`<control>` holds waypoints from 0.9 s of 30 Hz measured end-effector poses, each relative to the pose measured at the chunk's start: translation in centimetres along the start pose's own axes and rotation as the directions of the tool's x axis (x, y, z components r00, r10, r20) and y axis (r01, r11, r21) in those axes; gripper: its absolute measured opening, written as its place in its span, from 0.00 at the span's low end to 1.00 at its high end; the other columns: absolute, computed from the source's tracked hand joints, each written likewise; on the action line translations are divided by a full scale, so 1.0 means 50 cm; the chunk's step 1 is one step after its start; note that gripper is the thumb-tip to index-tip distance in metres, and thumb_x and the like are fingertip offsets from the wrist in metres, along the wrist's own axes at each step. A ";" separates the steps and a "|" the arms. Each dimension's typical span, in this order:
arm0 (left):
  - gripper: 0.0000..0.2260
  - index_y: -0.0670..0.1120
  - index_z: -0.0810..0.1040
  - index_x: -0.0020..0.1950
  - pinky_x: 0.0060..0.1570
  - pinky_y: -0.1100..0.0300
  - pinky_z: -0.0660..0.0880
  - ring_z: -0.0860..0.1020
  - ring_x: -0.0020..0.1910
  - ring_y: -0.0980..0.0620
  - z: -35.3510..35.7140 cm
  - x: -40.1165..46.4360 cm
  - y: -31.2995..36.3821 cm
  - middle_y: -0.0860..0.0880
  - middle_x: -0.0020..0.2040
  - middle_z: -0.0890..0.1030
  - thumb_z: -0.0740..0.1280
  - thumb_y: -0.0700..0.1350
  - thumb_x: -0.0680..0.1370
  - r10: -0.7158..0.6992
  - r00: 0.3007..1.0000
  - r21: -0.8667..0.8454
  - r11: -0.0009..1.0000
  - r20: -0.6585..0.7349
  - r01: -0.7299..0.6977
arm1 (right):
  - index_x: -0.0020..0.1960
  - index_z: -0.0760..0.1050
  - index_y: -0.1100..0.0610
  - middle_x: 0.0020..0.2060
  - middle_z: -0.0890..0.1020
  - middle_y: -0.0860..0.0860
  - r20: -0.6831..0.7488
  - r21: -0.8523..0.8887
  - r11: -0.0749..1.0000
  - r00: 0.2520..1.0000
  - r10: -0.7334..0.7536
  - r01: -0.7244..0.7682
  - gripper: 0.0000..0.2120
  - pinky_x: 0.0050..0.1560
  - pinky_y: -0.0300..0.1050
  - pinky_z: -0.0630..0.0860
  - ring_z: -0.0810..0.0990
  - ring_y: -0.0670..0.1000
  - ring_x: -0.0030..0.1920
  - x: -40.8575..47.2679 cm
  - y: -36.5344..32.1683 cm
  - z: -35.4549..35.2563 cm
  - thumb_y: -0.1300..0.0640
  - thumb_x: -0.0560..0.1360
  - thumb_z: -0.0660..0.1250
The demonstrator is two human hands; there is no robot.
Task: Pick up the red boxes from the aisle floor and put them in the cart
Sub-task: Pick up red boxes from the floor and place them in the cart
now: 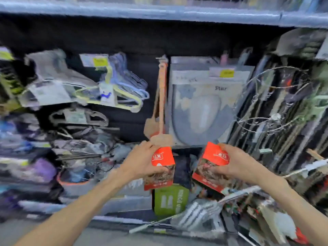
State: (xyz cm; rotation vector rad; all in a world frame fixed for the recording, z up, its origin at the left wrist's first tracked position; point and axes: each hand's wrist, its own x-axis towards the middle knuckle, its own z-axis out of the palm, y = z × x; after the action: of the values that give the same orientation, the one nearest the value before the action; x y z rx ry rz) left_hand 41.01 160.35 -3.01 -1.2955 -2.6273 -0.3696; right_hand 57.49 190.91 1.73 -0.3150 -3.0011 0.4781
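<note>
Store shelving fills the whole view, blurred by motion, with a pale blue shelf edge (159, 12) running across at twelve o'clock and a dark back panel below it. At nine to ten o'clock hang bundles of plastic clothes hangers (122, 89) in yellow and blue, with grey packets beside them and a yellow price tag (100, 62) above. Lower at eight o'clock lie smeared purple and blue goods that cannot be made out.

Near the centre, the left hand (142, 161) grips a red box (160, 168) from its left side, thumb across the front, holding it upright in the air. Just above this box hang tan long-handled swatters (159, 107), their flat heads almost touching its top edge. Behind them at one o'clock sits a grey-blue padded toilet seat cover (204, 110) in clear packaging. A green package (170, 199) stands directly below the left box, at six o'clock.

The right hand (237, 164) grasps a second red box (211, 166), tilted with its top leaning left, fingers wrapped over the front. Both boxes are near each other but apart. Under the right forearm, at five o'clock, a wire cart rim (236, 193) crosses diagonally, with jumbled goods inside. Wire hoops (273, 100) hang at two o'clock.
</note>
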 end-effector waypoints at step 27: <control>0.39 0.53 0.72 0.67 0.54 0.52 0.74 0.73 0.58 0.49 -0.611 -1.377 -0.874 0.51 0.55 0.76 0.63 0.76 0.64 -0.904 0.233 0.126 0.201 -0.358 0.971 | 0.56 0.68 0.37 0.42 0.81 0.40 0.286 0.330 0.381 0.293 -0.912 0.864 0.30 0.41 0.46 0.80 0.80 0.40 0.38 0.191 -1.858 0.597 0.28 0.59 0.73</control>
State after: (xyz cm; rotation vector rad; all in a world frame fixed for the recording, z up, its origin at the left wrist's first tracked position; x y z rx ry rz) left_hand 49.28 73.76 0.99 0.6681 -2.7383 -0.1518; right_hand 27.16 97.66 3.30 1.6522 -2.8099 0.5946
